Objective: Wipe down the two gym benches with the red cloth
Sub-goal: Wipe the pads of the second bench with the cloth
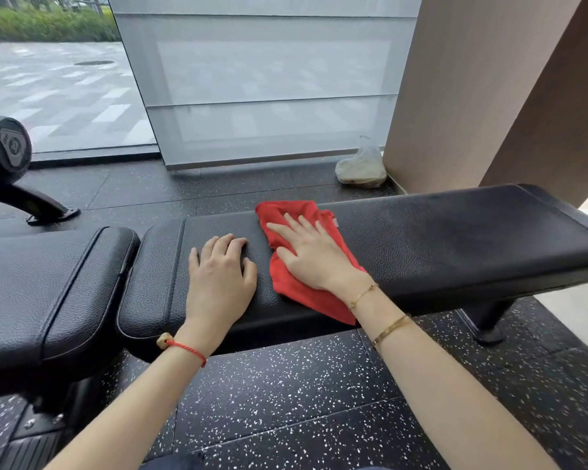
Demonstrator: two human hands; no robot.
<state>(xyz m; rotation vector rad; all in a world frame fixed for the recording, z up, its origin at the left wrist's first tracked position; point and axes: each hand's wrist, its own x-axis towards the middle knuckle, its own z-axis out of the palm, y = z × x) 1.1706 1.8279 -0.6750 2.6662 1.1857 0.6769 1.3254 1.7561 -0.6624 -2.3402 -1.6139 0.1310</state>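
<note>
A long black padded bench (pixel 455 239) runs across the middle of the view. On its pad lies the red cloth (pixel 287 215), crumpled, with one corner hanging over the near edge. My right hand (pixel 314 252) presses flat on the cloth with fingers spread. My left hand (pixel 219 271) rests on the bare pad just left of the cloth, fingers curled and holding nothing. A second black padded bench (pixel 48 283) sits end to end with the first, at the left.
A clear plastic bag (pixel 362 166) sits on the floor behind the bench by a brown wall panel (pixel 472 96). A black machine part with a curved foot (pixel 11 164) stands at the far left. Speckled rubber flooring (pixel 302 385) lies between me and the benches.
</note>
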